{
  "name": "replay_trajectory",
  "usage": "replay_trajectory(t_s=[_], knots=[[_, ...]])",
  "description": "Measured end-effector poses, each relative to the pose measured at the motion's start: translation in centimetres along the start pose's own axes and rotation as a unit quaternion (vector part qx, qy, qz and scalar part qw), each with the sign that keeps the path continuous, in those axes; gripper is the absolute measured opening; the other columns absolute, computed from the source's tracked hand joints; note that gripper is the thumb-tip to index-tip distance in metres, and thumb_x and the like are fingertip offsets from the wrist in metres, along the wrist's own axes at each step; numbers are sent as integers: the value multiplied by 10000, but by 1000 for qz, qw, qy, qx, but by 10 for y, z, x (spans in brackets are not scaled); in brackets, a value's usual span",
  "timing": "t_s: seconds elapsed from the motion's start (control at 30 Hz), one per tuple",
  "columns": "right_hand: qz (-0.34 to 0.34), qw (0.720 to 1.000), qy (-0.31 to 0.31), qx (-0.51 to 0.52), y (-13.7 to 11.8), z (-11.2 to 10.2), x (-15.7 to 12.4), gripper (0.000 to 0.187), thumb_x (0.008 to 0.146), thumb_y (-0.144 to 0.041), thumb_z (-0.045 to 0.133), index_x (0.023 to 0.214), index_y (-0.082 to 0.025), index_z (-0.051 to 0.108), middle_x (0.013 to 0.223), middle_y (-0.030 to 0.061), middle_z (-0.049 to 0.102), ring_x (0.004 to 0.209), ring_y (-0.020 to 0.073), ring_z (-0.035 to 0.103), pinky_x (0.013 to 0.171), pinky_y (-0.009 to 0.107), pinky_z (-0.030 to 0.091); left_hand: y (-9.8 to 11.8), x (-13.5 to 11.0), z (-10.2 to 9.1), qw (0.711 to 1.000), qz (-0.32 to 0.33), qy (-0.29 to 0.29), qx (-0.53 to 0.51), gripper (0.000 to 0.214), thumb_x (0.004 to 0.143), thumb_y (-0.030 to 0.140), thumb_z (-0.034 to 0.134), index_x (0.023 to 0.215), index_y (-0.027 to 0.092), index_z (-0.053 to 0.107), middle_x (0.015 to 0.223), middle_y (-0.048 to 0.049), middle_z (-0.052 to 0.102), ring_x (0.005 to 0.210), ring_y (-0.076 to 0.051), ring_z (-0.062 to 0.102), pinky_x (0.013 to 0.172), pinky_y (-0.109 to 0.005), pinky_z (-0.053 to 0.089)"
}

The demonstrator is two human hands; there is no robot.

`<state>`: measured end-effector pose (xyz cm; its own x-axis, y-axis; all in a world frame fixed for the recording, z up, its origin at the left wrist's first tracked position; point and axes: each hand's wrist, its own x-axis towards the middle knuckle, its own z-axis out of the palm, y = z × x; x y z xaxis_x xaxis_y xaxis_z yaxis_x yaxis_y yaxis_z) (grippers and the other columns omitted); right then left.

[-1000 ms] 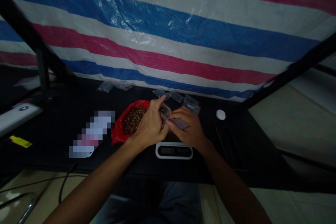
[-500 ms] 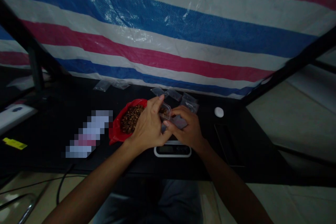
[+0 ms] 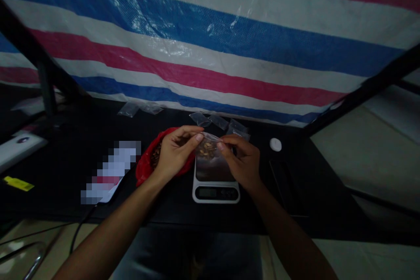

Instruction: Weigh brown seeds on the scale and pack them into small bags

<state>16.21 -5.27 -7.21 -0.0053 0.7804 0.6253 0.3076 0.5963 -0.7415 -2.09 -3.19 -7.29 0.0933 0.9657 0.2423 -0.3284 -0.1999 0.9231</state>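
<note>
A small clear plastic zip bag (image 3: 206,151) with brown dried pieces inside hangs above a digital kitchen scale (image 3: 215,193). My left hand (image 3: 177,154) pinches the bag's upper left edge, and my right hand (image 3: 241,160) grips its right side. Both hands are close together over the scale's back edge, not touching its display. To the left, a red plastic bag (image 3: 146,168) holding more brown pieces lies partly hidden behind my left hand.
Several empty clear zip bags (image 3: 219,121) lie at the back of the black table (image 3: 65,162), against a striped tarp (image 3: 210,52). A pixelated flat packet (image 3: 110,173) lies left of the red bag. A small white round object (image 3: 275,144) sits to the right.
My hands have moved right, from over the red bag to above the scale. The small clear container is no longer visible, and the zip bag now shows brown pieces.
</note>
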Motion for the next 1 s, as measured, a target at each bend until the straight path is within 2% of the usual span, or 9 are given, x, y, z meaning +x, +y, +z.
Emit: replay_trajectory(t_s=[0.1, 0.2, 0.3, 0.5, 0.6, 0.67, 0.8, 0.9, 1.0], knots=[[38, 999, 26, 23, 0, -2, 3, 52, 873, -269, 720, 869, -239, 763, 852, 8, 761, 738, 158, 671, 689, 304, 530, 0, 5, -3, 1000, -21, 7, -14, 322, 732, 395, 877, 932, 164, 776, 857, -48, 793, 746, -146, 720, 723, -240, 567], [63, 996, 43, 45, -3, -4, 5, 47, 851, -268, 736, 835, -233, 762, 818, 6, 757, 693, 150, 660, 665, 293, 533, 1, 8, -7, 999, -32, -10, 23, 293, 688, 377, 902, 849, 158, 794, 838, -54, 797, 752, -156, 720, 750, -252, 568], [63, 995, 44, 58, -3, -5, 5, 56, 853, -267, 729, 818, -231, 754, 825, 9, 756, 696, 150, 661, 669, 291, 537, 2, 8, -11, 998, -25, -29, 56, 261, 715, 376, 883, 830, 156, 797, 826, -52, 788, 748, -155, 705, 751, -252, 555], [46, 997, -9, 54, 5, -5, 0, 60, 913, -237, 670, 870, -236, 711, 876, 15, 727, 800, 165, 667, 728, 310, 520, 1, 2, -12, 998, 17, -49, 41, 232, 853, 378, 772, 840, 152, 719, 809, -23, 696, 734, -129, 637, 693, -222, 515], [15, 998, -35, 56, 3, -5, 1, 69, 891, -186, 695, 920, -245, 715, 926, 16, 729, 873, 174, 682, 775, 319, 524, 2, 0, -9, 996, 60, -46, 55, 204, 893, 341, 727, 820, 157, 678, 801, -14, 652, 736, -122, 610, 677, -212, 498], [3, 998, -43, 48, 1, -4, 1, 102, 879, -162, 708, 927, -250, 728, 914, 13, 730, 868, 168, 683, 779, 311, 527, 2, -1, -7, 991, 92, -48, 79, 174, 906, 301, 708, 809, 161, 674, 800, -17, 651, 747, -124, 614, 689, -214, 497], [8, 998, -37, 50, -2, -2, 0, 116, 898, -141, 682, 899, -246, 733, 881, 14, 726, 834, 156, 684, 772, 301, 541, -1, -1, -7, 983, 115, -75, 123, 74, 895, 241, 717, 913, 171, 732, 886, -49, 711, 814, -154, 669, 732, -244, 520], [24, 999, -26, 41, -3, 0, -1, 103, 891, -144, 682, 887, -235, 729, 877, 22, 721, 811, 156, 682, 746, 297, 547, -3, 1, -7, 979, 125, -88, 137, 58, 893, 213, 714, 865, 170, 742, 863, -56, 726, 800, -160, 687, 723, -253, 529], [21, 999, -41, 29, -6, 1, 0, 104, 870, -138, 695, 896, -232, 731, 875, 24, 724, 806, 159, 685, 744, 299, 552, -1, 1, -7, 974, 139, -92, 150, 72, 893, 189, 703, 828, 168, 727, 820, -47, 723, 763, -152, 687, 700, -249, 529]])
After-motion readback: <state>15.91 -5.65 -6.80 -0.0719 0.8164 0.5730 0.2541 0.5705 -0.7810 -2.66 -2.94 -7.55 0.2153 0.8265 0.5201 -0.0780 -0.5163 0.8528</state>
